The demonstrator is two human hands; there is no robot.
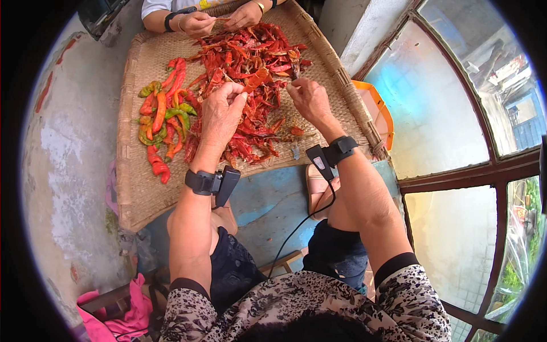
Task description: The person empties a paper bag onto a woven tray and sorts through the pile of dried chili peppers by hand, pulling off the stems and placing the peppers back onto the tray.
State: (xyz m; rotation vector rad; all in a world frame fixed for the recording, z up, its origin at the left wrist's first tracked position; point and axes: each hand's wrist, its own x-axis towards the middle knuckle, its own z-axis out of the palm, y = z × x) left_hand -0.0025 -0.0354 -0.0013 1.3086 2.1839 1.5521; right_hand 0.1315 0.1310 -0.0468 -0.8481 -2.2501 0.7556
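Note:
My left hand [223, 114] is closed in a pinch on a red dried chili pepper [258, 80], held above the heap. To its right, my right hand [311, 101] has its thumb and fingers pressed together near the heap's right edge, and what they hold, if anything, I cannot make out. Just beyond those fingertips is a dark, shrivelled piece [296, 68]. The heap of dried red chilies [245, 122] spreads over the middle of a woven bamboo tray [139, 196]. Fresher red, orange and green peppers [161, 111] lie in a separate group on the left.
Across the tray, another person's hands [196, 24] hold a small reddish piece. An orange-rimmed container [382, 111] stands beside the tray's right edge, near the window [439, 102]. A black cable [293, 232] hangs from my right wrist device. Pink cloth [134, 310] lies at lower left.

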